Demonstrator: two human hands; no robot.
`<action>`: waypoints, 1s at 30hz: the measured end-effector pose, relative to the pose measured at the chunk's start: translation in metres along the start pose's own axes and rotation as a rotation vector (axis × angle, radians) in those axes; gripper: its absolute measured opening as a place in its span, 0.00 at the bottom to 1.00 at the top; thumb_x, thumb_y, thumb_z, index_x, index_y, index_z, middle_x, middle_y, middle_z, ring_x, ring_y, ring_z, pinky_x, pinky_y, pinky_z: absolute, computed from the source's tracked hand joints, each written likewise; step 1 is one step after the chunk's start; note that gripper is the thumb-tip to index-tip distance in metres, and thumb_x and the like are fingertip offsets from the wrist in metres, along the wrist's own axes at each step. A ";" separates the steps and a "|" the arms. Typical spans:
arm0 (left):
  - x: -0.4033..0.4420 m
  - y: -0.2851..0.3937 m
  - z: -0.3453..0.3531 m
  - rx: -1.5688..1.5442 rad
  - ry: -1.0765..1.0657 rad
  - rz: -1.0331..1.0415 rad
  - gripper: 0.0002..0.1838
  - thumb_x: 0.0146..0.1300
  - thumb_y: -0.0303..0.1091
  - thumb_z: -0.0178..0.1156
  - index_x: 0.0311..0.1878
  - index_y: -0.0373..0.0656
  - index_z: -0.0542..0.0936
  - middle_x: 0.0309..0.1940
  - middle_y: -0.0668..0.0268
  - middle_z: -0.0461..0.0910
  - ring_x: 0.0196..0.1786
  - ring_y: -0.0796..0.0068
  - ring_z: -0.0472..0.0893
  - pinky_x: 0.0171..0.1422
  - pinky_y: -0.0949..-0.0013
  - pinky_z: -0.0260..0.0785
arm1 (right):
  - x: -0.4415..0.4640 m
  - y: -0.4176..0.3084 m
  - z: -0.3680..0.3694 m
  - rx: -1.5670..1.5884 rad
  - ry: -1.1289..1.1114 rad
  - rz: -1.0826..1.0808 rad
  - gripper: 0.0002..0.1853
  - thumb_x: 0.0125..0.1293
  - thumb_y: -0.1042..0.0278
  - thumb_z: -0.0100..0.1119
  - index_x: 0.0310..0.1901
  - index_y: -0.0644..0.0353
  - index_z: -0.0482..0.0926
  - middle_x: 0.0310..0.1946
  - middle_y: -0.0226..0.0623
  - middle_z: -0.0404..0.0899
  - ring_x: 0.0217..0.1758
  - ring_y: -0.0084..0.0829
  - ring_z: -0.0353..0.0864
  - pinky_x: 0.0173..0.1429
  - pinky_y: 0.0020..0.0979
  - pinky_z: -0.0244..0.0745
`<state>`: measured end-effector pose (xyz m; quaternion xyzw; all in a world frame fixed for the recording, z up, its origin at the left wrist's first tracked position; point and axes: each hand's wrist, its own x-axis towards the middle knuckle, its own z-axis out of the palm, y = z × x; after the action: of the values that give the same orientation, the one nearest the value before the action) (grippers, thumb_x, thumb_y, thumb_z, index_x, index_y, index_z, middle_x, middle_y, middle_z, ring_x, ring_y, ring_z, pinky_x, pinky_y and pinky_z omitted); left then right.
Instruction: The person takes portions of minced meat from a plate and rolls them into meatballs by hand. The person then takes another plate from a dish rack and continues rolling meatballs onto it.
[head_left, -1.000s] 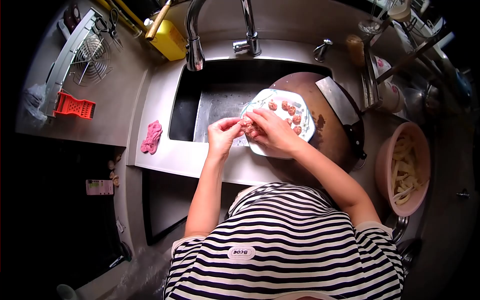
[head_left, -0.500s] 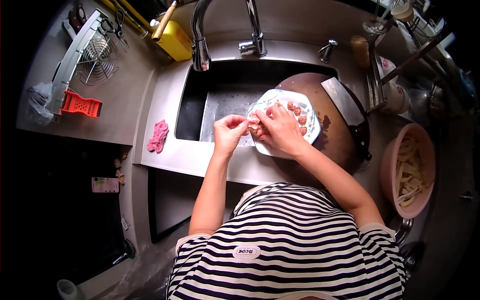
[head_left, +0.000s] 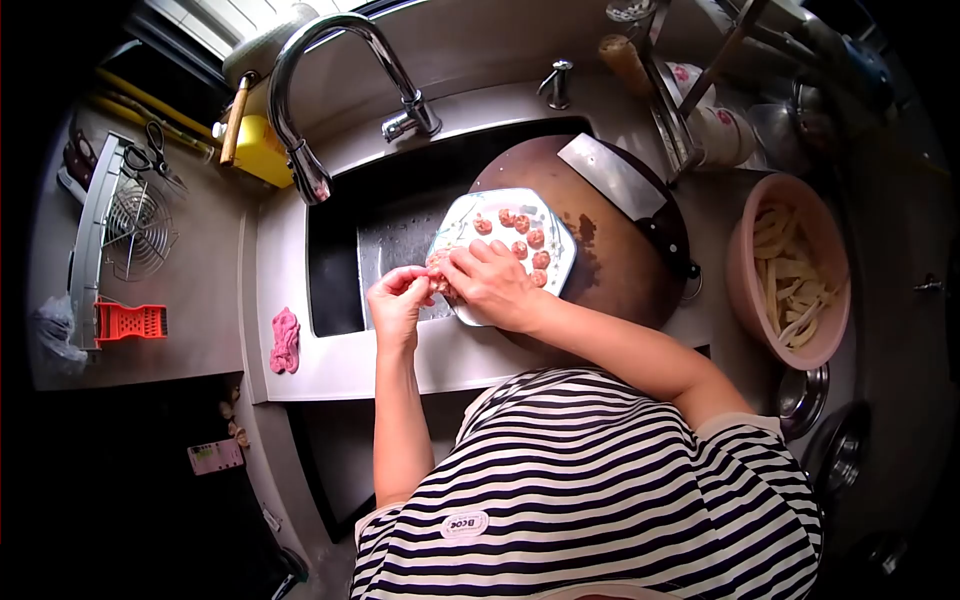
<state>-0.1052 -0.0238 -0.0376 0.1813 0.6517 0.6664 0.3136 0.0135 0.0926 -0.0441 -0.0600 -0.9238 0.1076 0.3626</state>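
A white plate (head_left: 463, 212) with a bluish patterned rim lies on a round wooden chopping board (head_left: 625, 270), partly over the sink. Several small meatballs (head_left: 520, 250) sit on its far and right parts. At the plate's left side is a lump of raw minced meat (head_left: 438, 272), mostly covered by my fingers. My left hand (head_left: 398, 305) is closed, thumb and fingertips pinching the lump's left edge. From the right, my right hand (head_left: 490, 287) reaches over the plate, its fingers curled on the same meat. A cleaver (head_left: 612, 178) rests on the board beyond the plate.
The sink (head_left: 375, 255) lies behind my left hand, under a tall faucet (head_left: 310, 175). A pink cloth (head_left: 285, 340) is on the counter at left, near an orange grater (head_left: 132, 322). At right stands a pink basin (head_left: 742, 270) of pale strips.
The view has turned, shifting the scene left and down. On the plate, my right hand has drawn nearer to me, uncovering more meatballs. Both hands stay at the minced meat.
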 end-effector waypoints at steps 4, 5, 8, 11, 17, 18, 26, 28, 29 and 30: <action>0.000 0.008 -0.004 -0.274 0.009 -0.132 0.06 0.54 0.22 0.61 0.36 0.35 0.77 0.27 0.65 0.79 0.27 0.79 0.77 0.26 0.81 0.69 | 0.000 0.013 0.005 0.187 -0.027 0.088 0.16 0.47 0.66 0.60 0.40 0.55 0.77 0.33 0.33 0.73 0.37 0.34 0.71 0.39 0.34 0.69; 0.000 0.010 -0.006 -0.357 0.012 -0.163 0.07 0.54 0.21 0.60 0.37 0.36 0.76 0.28 0.65 0.78 0.27 0.79 0.77 0.27 0.81 0.69 | 0.001 0.018 0.002 0.240 -0.068 0.129 0.17 0.46 0.66 0.62 0.41 0.54 0.77 0.34 0.33 0.74 0.38 0.36 0.71 0.41 0.35 0.70; -0.002 0.017 -0.005 -0.507 0.017 -0.200 0.12 0.55 0.23 0.61 0.43 0.35 0.75 0.30 0.63 0.79 0.30 0.77 0.80 0.34 0.78 0.75 | 0.003 0.031 -0.007 0.406 -0.211 0.243 0.22 0.47 0.66 0.64 0.47 0.55 0.76 0.38 0.36 0.74 0.45 0.39 0.73 0.48 0.35 0.70; -0.008 0.016 -0.001 -0.569 -0.070 -0.230 0.13 0.59 0.26 0.59 0.47 0.35 0.74 0.35 0.61 0.79 0.34 0.75 0.80 0.38 0.75 0.77 | 0.015 0.018 -0.032 0.587 -0.202 0.312 0.23 0.51 0.68 0.63 0.51 0.60 0.74 0.44 0.41 0.74 0.48 0.41 0.74 0.53 0.35 0.69; -0.021 0.011 0.030 -0.798 -0.256 -0.214 0.14 0.61 0.23 0.52 0.51 0.36 0.71 0.44 0.61 0.76 0.51 0.73 0.75 0.55 0.74 0.71 | 0.013 -0.016 -0.016 0.692 0.047 0.206 0.19 0.59 0.72 0.55 0.53 0.65 0.71 0.48 0.48 0.73 0.52 0.42 0.73 0.57 0.34 0.67; -0.024 0.013 0.035 -0.777 -0.194 -0.231 0.14 0.64 0.26 0.49 0.52 0.36 0.70 0.45 0.61 0.76 0.53 0.72 0.74 0.59 0.72 0.67 | 0.012 -0.016 -0.011 0.678 0.099 0.204 0.18 0.59 0.74 0.55 0.52 0.66 0.72 0.47 0.48 0.73 0.48 0.42 0.75 0.52 0.34 0.70; -0.051 0.050 0.026 -0.796 -0.317 -0.390 0.20 0.66 0.35 0.47 0.58 0.36 0.66 0.56 0.55 0.70 0.57 0.57 0.71 0.66 0.56 0.59 | 0.018 0.001 -0.005 0.901 -0.005 0.444 0.09 0.59 0.74 0.56 0.40 0.66 0.78 0.29 0.40 0.79 0.31 0.29 0.79 0.37 0.25 0.74; -0.046 0.040 0.019 -0.646 -0.239 -0.299 0.19 0.66 0.34 0.48 0.57 0.36 0.67 0.55 0.55 0.71 0.56 0.57 0.72 0.64 0.56 0.61 | 0.019 0.000 -0.008 1.018 -0.002 0.659 0.08 0.60 0.74 0.55 0.40 0.65 0.78 0.31 0.39 0.79 0.31 0.26 0.79 0.36 0.24 0.73; -0.043 0.034 0.017 -0.666 -0.171 -0.303 0.18 0.66 0.33 0.48 0.56 0.36 0.68 0.55 0.55 0.71 0.55 0.58 0.73 0.64 0.57 0.62 | 0.021 -0.001 -0.008 1.036 0.066 0.696 0.08 0.60 0.75 0.55 0.40 0.65 0.78 0.31 0.40 0.79 0.32 0.28 0.79 0.36 0.24 0.73; -0.040 0.026 0.016 -0.686 -0.103 -0.308 0.17 0.66 0.32 0.48 0.55 0.36 0.69 0.54 0.56 0.72 0.55 0.59 0.73 0.63 0.58 0.63 | 0.021 -0.004 -0.010 0.906 0.100 0.566 0.08 0.59 0.75 0.55 0.40 0.65 0.78 0.32 0.40 0.78 0.33 0.30 0.79 0.37 0.25 0.73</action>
<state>-0.0705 -0.0366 -0.0037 -0.0010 0.3937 0.7809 0.4850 0.0048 0.0946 -0.0223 -0.1495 -0.7141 0.5860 0.3526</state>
